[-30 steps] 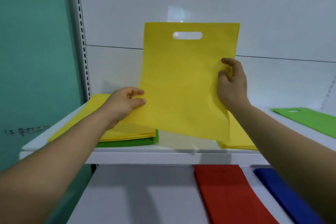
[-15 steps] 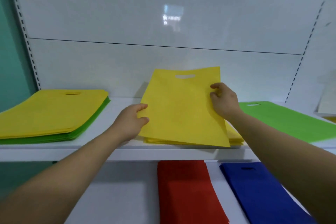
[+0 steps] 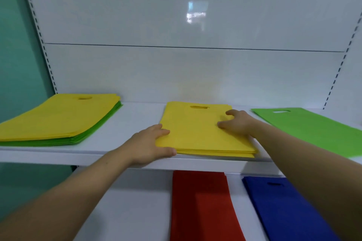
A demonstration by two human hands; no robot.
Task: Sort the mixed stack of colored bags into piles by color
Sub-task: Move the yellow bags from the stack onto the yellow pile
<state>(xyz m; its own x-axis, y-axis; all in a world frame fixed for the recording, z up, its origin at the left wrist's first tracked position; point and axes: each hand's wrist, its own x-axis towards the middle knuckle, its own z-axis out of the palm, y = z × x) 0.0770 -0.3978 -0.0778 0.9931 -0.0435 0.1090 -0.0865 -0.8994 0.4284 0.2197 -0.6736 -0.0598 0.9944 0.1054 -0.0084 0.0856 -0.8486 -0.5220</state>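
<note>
A yellow bag [image 3: 197, 129] lies flat on top of the yellow pile [image 3: 219, 152] in the middle of the upper shelf. My left hand [image 3: 150, 143] touches the pile's near left corner with relaxed fingers. My right hand [image 3: 238, 123] rests on the bag's right side, fingers spread and bent. The mixed stack [image 3: 58, 119], yellow on top with green bags under it, sits at the shelf's left end. A green bag [image 3: 313, 127] lies flat at the right.
The white upper shelf [image 3: 137, 115] has a front edge just below my left hand. On the lower shelf lie a red pile [image 3: 201, 207] and a blue pile [image 3: 284, 209]. A white back panel and slotted uprights close the rear; a teal wall stands left.
The yellow bag, held up in the air a second ago, has come down flat onto the yellow pile. Both hands have loosened from pinching its edges and now lie on it.
</note>
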